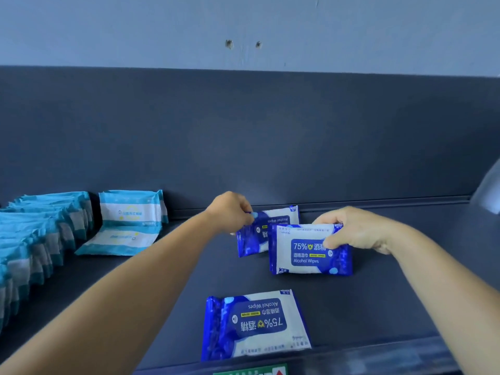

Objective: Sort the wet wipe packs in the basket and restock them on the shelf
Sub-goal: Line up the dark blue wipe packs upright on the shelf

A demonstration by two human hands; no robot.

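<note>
Three dark blue alcohol wipe packs are on the dark grey shelf (378, 307). My left hand (230, 211) pinches the top corner of the rear pack (278, 217), which stands tilted near the back panel. My right hand (357, 232) grips the right end of a second pack (305, 255), held upright in front of the rear one and overlapping it. A third blue pack (257, 324) lies flat near the shelf's front edge, label upside down. The basket is out of view.
At the left, a long row of light blue and white wipe packs (35, 239) stands on edge. Two more of them (127, 226) sit beside it, one leaning on the back panel, one flat. A green and red label (251, 370) shows on the shelf's front lip.
</note>
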